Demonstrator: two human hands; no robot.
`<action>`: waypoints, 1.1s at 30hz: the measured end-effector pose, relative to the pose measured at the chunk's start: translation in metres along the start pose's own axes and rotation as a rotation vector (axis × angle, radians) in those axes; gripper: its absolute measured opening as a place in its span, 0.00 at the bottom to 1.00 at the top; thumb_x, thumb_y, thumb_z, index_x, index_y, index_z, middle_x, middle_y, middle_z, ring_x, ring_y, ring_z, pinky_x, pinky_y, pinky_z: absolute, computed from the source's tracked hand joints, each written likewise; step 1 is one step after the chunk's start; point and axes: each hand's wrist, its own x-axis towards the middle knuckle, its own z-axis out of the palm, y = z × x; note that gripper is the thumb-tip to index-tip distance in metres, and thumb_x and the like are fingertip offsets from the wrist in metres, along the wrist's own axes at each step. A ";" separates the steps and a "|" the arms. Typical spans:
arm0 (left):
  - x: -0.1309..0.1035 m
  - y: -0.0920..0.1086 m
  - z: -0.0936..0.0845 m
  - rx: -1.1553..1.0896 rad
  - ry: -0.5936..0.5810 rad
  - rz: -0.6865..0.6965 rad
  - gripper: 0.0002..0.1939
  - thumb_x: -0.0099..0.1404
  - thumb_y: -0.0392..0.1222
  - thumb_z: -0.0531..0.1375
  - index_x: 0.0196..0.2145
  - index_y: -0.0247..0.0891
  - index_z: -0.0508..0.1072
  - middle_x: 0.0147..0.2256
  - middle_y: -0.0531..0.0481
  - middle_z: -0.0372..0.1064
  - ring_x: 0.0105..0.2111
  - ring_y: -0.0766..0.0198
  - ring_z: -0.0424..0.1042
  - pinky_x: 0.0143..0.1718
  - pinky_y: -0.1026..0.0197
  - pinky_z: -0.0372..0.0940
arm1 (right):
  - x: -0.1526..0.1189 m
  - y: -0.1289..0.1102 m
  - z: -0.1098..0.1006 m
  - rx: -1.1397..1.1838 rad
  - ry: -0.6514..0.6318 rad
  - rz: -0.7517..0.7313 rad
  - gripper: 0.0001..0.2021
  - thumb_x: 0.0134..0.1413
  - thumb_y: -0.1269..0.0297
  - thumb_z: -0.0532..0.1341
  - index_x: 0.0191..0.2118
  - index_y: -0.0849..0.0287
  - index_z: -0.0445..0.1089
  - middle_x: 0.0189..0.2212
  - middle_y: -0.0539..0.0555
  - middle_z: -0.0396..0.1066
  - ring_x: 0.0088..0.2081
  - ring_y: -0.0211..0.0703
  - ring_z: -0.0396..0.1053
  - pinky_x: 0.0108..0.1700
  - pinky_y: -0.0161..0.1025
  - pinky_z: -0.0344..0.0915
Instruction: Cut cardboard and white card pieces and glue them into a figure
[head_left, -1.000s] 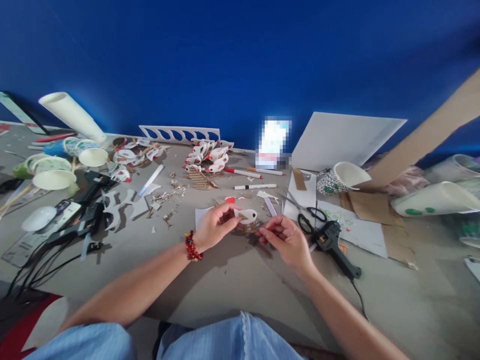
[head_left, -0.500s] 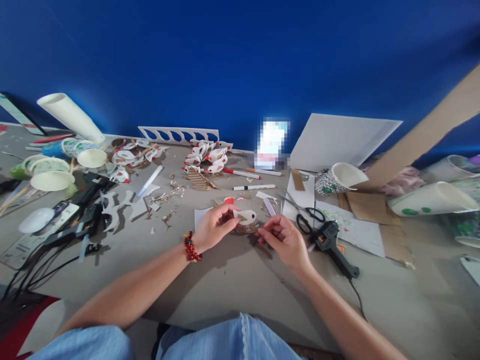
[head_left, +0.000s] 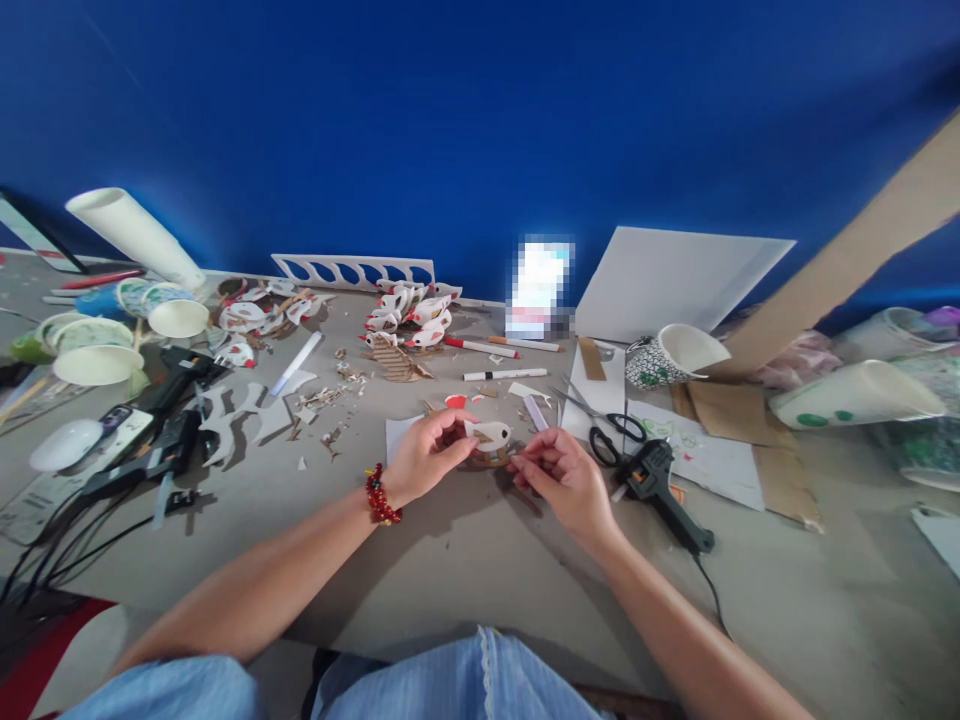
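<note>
A small white bird cutout [head_left: 493, 434] with a black eye spot is pinched at its left end by my left hand [head_left: 427, 455], thumb against curled fingers. Along the bird's lower edge runs a thin brown strip [head_left: 491, 462], which looks like cardboard. My right hand [head_left: 566, 480] is closed in a pinch on the strip's right end, close to the bird's head; the fingertips partly hide that end. Just behind the bird lies a red piece [head_left: 455, 401]. A white sheet [head_left: 399, 438] shows partly behind my left hand.
Several finished-looking white birds [head_left: 409, 315] are heaped at the back. Markers [head_left: 504, 375] and scraps [head_left: 349, 375] lie before them. Scissors [head_left: 619, 435] and a glue gun [head_left: 664, 490] with a cord rest at the right. Paper cups [head_left: 97, 350] and cables [head_left: 67, 540] crowd the left.
Both hands keep their pinch on the bird and strip with hardly any movement. The whole view has shifted slightly.
</note>
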 end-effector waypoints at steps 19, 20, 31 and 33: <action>-0.001 0.001 0.000 0.000 -0.008 0.000 0.12 0.63 0.43 0.60 0.44 0.38 0.71 0.27 0.55 0.67 0.27 0.67 0.71 0.29 0.67 0.63 | 0.000 0.004 0.001 -0.069 0.018 -0.052 0.13 0.52 0.57 0.67 0.34 0.56 0.63 0.25 0.49 0.71 0.24 0.37 0.69 0.27 0.33 0.67; -0.001 0.000 0.000 -0.001 -0.005 0.000 0.12 0.63 0.43 0.60 0.44 0.38 0.72 0.28 0.55 0.67 0.27 0.66 0.71 0.29 0.67 0.63 | 0.000 0.004 0.000 -0.066 0.016 -0.052 0.13 0.52 0.57 0.67 0.34 0.56 0.63 0.25 0.49 0.71 0.24 0.37 0.69 0.27 0.33 0.67; 0.000 0.002 -0.001 0.000 -0.008 -0.009 0.12 0.63 0.44 0.60 0.44 0.37 0.72 0.27 0.54 0.67 0.27 0.66 0.71 0.27 0.67 0.63 | -0.007 -0.001 -0.004 -0.204 0.089 -0.223 0.07 0.59 0.60 0.60 0.39 0.55 0.63 0.29 0.50 0.68 0.26 0.38 0.67 0.27 0.34 0.65; 0.000 0.003 -0.001 0.012 -0.019 0.005 0.13 0.63 0.45 0.60 0.44 0.37 0.72 0.27 0.54 0.67 0.27 0.66 0.70 0.26 0.67 0.62 | -0.007 0.001 -0.006 -0.284 0.145 -0.286 0.07 0.59 0.61 0.60 0.40 0.55 0.64 0.29 0.50 0.66 0.28 0.38 0.66 0.29 0.34 0.65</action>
